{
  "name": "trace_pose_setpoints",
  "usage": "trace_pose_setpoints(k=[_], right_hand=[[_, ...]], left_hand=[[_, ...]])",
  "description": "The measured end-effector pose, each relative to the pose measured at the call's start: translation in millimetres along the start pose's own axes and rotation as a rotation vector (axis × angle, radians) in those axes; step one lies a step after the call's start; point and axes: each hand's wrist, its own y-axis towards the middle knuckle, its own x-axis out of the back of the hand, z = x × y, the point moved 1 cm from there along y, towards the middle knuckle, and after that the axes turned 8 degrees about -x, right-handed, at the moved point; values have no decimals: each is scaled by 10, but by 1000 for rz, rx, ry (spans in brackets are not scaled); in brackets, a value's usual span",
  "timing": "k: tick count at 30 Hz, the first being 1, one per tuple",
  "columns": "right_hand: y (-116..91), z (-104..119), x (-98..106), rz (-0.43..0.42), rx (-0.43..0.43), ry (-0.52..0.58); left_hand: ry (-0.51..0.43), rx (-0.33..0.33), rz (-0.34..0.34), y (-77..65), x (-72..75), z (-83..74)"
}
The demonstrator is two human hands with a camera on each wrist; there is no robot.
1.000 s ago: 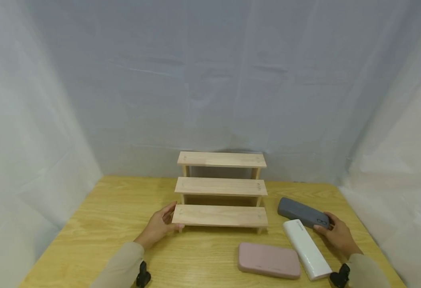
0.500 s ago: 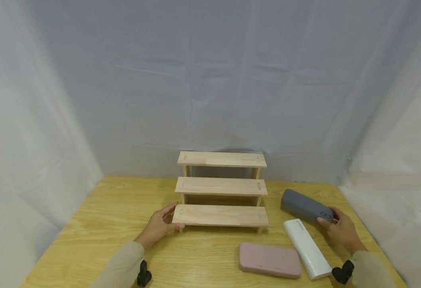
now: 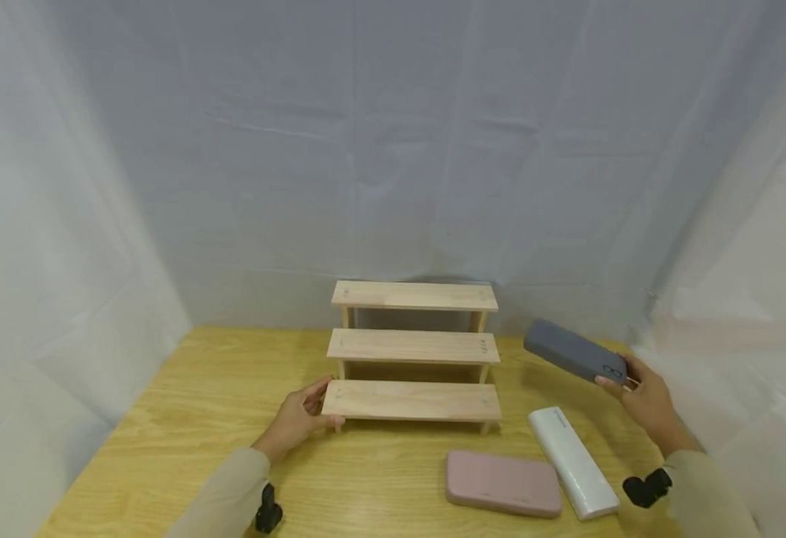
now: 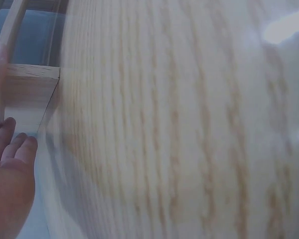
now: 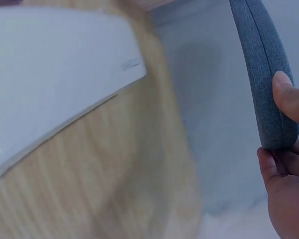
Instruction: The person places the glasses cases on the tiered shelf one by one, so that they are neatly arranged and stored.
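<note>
A grey-blue glasses case [image 3: 571, 351] with a small glasses mark at its near end is raised over the right side of the table. My right hand [image 3: 651, 403] grips that end, thumb on one side and fingers at the other; the right wrist view shows the cloth-like case [image 5: 264, 74] and its seam. At the left end of a three-step wooden stand [image 3: 412, 400], my left hand [image 3: 294, 424] holds the lowest board, thumb at the front edge and fingers at the back. In the left wrist view, the board's end [image 4: 32, 72] sits by the fingers.
A white glossy case [image 3: 574, 463] lies slantwise on the wooden table [image 3: 184, 426], right of the stand. Beside it, nearer the front, is a pink case [image 3: 503, 483]. Pale sheeting [image 3: 420, 164] hangs behind the table and at both sides.
My right hand has lifted the glasses case off the table, moving it up and slightly to the right. The left hand stays at the stand's lowest board.
</note>
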Motion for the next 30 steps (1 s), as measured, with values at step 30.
trace_pose_setpoints(k=[30], right_hand=[[424,1705,-507,156,178,94]], left_hand=[[-8,12,-7,16,-13,-2]])
